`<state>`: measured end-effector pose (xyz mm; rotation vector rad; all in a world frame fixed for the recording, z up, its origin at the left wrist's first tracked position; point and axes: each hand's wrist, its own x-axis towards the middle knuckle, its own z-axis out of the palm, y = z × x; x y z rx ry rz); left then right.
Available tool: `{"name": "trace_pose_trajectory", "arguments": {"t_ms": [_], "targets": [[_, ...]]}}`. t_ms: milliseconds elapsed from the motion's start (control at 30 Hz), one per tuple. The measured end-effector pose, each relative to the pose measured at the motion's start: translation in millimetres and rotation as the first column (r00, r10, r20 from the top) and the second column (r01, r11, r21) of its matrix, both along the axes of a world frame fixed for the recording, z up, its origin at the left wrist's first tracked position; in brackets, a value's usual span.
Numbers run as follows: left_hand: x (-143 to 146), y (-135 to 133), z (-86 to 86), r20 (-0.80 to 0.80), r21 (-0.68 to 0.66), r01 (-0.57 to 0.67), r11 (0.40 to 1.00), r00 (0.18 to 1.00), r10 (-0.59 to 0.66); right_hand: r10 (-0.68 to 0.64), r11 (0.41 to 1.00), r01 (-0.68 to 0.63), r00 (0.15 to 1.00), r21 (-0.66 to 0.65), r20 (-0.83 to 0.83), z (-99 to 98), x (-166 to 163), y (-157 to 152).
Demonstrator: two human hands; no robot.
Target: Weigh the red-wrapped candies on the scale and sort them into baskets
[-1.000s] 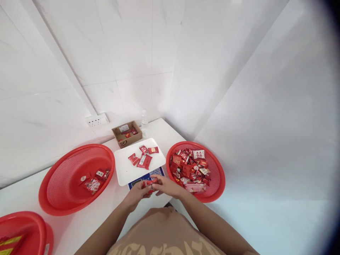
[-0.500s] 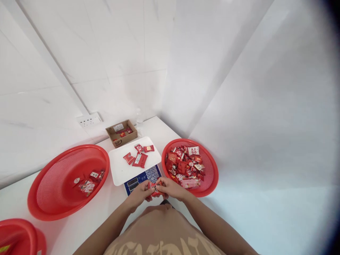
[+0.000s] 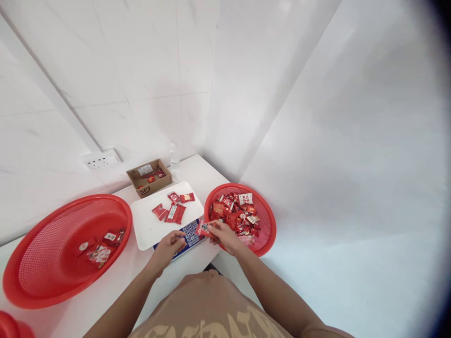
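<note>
We look down on a white bench (image 3: 206, 172) that runs into the corner of a room. The walls are pale glossy tiles, with a white socket strip (image 3: 99, 160) low on the wall to the left.

The right hand (image 3: 223, 236) pinches a red packet (image 3: 203, 228) between thumb and fingertips. It holds the packet just above the right edge of the blue keypad of a scale (image 3: 188, 234), beside the near-left rim of the small red basket (image 3: 266, 234). That basket is heaped with red and white packets (image 3: 234, 213).

The left hand (image 3: 171, 244) rests at the front of the keypad with its fingers curled in. We cannot tell whether it holds anything.

Behind the keypad lies the scale's white pan (image 3: 146, 227), with a few red packets (image 3: 175, 212) grouped at its far right. Beyond the pan a small open cardboard box (image 3: 150, 176) stands against the wall with something red inside, and a clear bottle (image 3: 174, 163) stands just to its right.

To the left a large red mesh basket (image 3: 52, 253) takes up much of the bench, with a small cluster of sweets (image 3: 102, 244) at its right side. The rim of another red basket (image 3: 9, 326) shows at the bottom left corner. The bench top between these things is plain white and smooth.
</note>
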<state>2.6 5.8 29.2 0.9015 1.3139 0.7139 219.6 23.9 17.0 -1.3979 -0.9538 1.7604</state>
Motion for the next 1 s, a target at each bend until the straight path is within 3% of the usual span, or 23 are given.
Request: {"name": "trace_pose_trajectory", "arguments": {"t_ms": [133, 233, 300, 400, 467, 533, 633, 833, 1000], "targets": [[-32, 10, -6.8, -0.175, 0.124, -0.181, 0.976, 0.964, 0.201, -0.420, 0.907, 0.417, 0.903, -0.054, -0.089, -9.5, 34, 14], [-58, 17, -14.5, -0.255, 0.265, -0.234, 0.935, 0.918, 0.302, -0.469, 0.883, 0.469, 0.883, 0.018, 0.003, -19.5, 53, 16], [-70, 22, -20.8, -0.304, 0.333, -0.185, 0.925, 0.907, 0.291, -0.380, 0.925, 0.374, 0.915, 0.066, 0.133, -27.6, 54, 11], [-77, 33, -32.9, -0.398, 0.402, -0.052, 0.914, 0.889, 0.225, -0.087, 0.987, 0.028, 0.921, 0.160, 0.380, -42.3, 38, -1], [-75, 41, -42.4, -0.475, 0.414, 0.075, 0.907, 0.868, 0.145, 0.085, 0.952, -0.226, 0.842, 0.205, 0.533, -53.5, 23, -8], [-70, 50, -51.7, -0.563, 0.389, 0.203, 0.898, 0.825, 0.057, 0.152, 0.897, -0.381, 0.740, 0.222, 0.655, -64.4, 11, -12], [-61, 64, -61.4, -0.683, 0.323, 0.337, 0.884, 0.729, -0.029, 0.139, 0.866, -0.444, 0.655, 0.230, 0.743, -76.5, 5, -14], [-48, 86, -57.0, -0.793, 0.261, 0.426, 0.866, 0.607, -0.060, 0.129, 0.867, -0.435, 0.668, 0.244, 0.733, -78.9, 11, -13], [-39, 91, -52.1, -0.898, 0.237, 0.543, 0.806, 0.439, -0.031, 0.143, 0.868, -0.447, 0.643, 0.217, 0.752, -75.5, 9, -13]]}}
